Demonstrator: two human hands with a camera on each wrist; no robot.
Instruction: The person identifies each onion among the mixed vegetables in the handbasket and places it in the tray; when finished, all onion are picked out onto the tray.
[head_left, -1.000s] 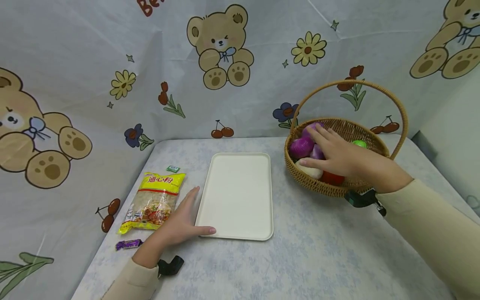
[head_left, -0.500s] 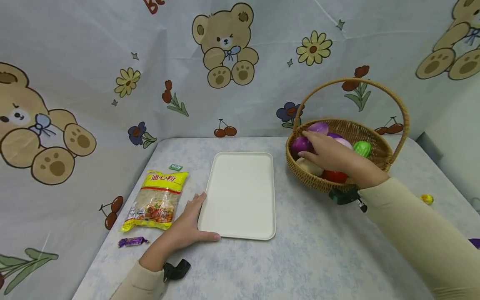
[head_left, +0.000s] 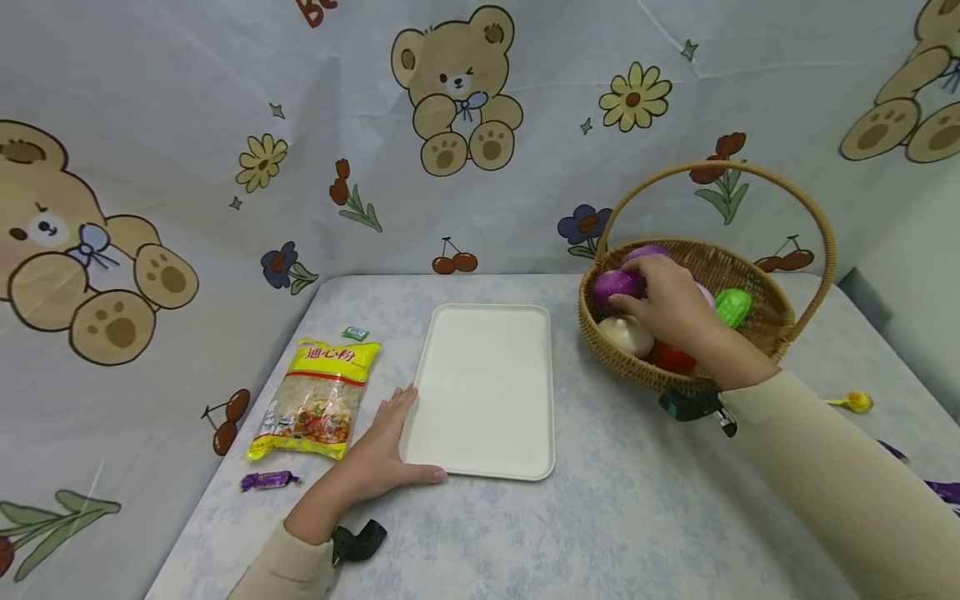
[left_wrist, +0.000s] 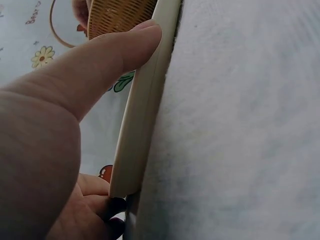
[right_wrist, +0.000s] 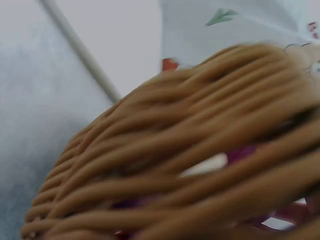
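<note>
My left hand (head_left: pixel 375 457) rests at the near left corner of a white rectangular tray (head_left: pixel 487 392). Its thumb (left_wrist: pixel 142 45) lies along the near edge, and the other fingers reach along the left side. At the back right, my right hand (head_left: pixel 675 304) is inside a wicker basket (head_left: pixel 622 367). Curled fingers and thumb take a purple onion (head_left: pixel 615 287) between them. Around it in the basket are a round cream-coloured vegetable (head_left: pixel 628 333), a red one (head_left: pixel 671 358) and a bumpy green one (head_left: pixel 733 307). The wicker wall hides that hand in the right wrist view.
Left of the tray lies a yellow-topped bag of pasta (head_left: pixel 315 398), with a small green packet (head_left: pixel 356 333) behind it and a purple-wrapped candy (head_left: pixel 270 481) in front. A yellow lollipop (head_left: pixel 855 402) and a purple wrapper (head_left: pixel 943 492) lie at the right. The basket's tall handle (head_left: pixel 828 242) arches overhead.
My right hand has gone from stretched fingers over the basket to curled fingers and thumb on the purple onion. The left hand stays at the tray. The basket has shifted slightly right.
</note>
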